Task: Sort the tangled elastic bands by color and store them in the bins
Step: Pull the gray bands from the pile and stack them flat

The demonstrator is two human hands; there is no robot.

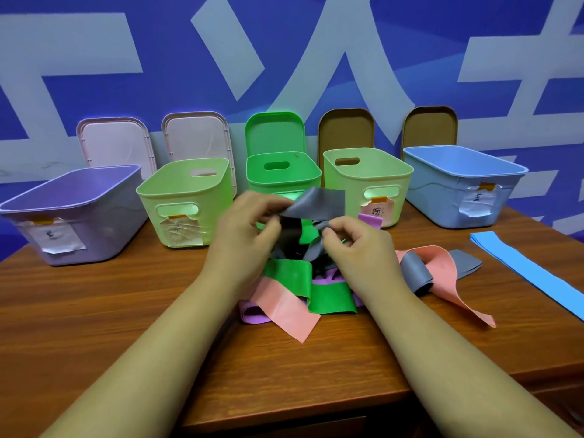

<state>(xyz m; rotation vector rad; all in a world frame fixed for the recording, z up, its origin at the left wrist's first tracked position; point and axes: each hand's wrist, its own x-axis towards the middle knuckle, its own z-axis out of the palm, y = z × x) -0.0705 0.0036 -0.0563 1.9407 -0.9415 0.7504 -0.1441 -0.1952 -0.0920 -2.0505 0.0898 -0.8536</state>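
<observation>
Both hands work above a tangled heap of flat grey, green, pink and purple elastic bands [294,279] lying mid-way across a brown wooden table [126,311]. The left hand [249,229] pinches a wide grey band [316,202] lifted from the heap, and the right hand [357,248] pinches a twisted grey part just beside it. Behind stand open plastic bins: a purple bin [72,222], a pale green bin [183,197], a green bin [281,178], a pale yellow bin [369,181] and a blue bin [442,184].

Pretty sure I'm in an office or studio room: wood-grain surface [94,311] under me, huge blue wall banner [442,42] with pale lettering at 12 o'clock, row of paper-labelled bins [148,213] in front of it.
</observation>
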